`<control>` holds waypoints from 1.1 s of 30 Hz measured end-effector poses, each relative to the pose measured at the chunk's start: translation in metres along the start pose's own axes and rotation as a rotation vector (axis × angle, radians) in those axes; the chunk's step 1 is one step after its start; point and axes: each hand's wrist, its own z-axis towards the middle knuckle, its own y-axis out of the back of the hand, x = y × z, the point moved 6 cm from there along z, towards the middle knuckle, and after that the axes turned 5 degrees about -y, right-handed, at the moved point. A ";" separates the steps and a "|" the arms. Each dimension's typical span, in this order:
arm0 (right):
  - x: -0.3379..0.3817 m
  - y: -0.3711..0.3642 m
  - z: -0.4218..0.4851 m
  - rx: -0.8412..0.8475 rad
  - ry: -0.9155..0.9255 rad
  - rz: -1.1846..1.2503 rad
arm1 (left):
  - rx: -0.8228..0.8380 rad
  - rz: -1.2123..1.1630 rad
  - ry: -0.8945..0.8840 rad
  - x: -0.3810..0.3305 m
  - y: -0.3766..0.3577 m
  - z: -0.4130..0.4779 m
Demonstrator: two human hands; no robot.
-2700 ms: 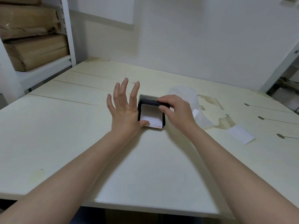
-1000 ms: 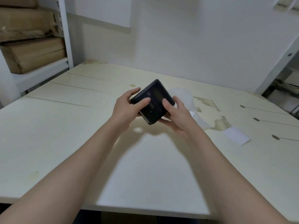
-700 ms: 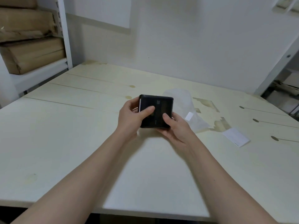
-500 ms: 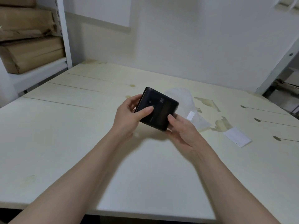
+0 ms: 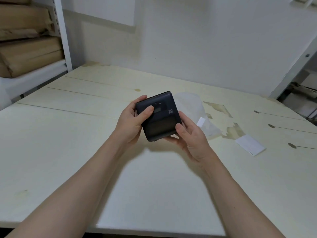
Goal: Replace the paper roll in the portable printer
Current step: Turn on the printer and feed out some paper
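The portable printer (image 5: 158,115) is held clear of the table (image 5: 154,194), raised in front of the person with its top face toward the camera. The left hand (image 5: 132,121) grasps the left side of the printer, thumb pressed on the top face beside the small display. The right hand (image 5: 188,134) supports the lower right corner from beneath, thumb resting on the front edge. Both hands are closed on the printer.

Status of the task, as judged from this view:

1. The printer cover appears closed. No seam gap and no paper compartment are visible.
2. No paper is seen emerging from the slot; the outlet itself is too dark to read.
3. A clear plastic wrapper (image 5: 193,114) lies on the table just behind the right hand, flat and apparently empty. A small white label (image 5: 201,121) sits on it.
4. A white paper slip (image 5: 250,146) lies on the table, well to the right of the printer.
5. No loose paper roll, old or new, is visible anywhere on the table.

Assessment: the empty wrapper and the closed cover suggest that a roll is already inside the printer. This cannot be confirmed, as the interior is hidden. Remaining steps are likely limited to checking the cover latch and the paper feed, then setting the printer down.
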 end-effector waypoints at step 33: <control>0.016 0.006 0.029 -0.352 -0.242 0.229 | -0.233 -0.253 0.368 0.015 -0.022 -0.031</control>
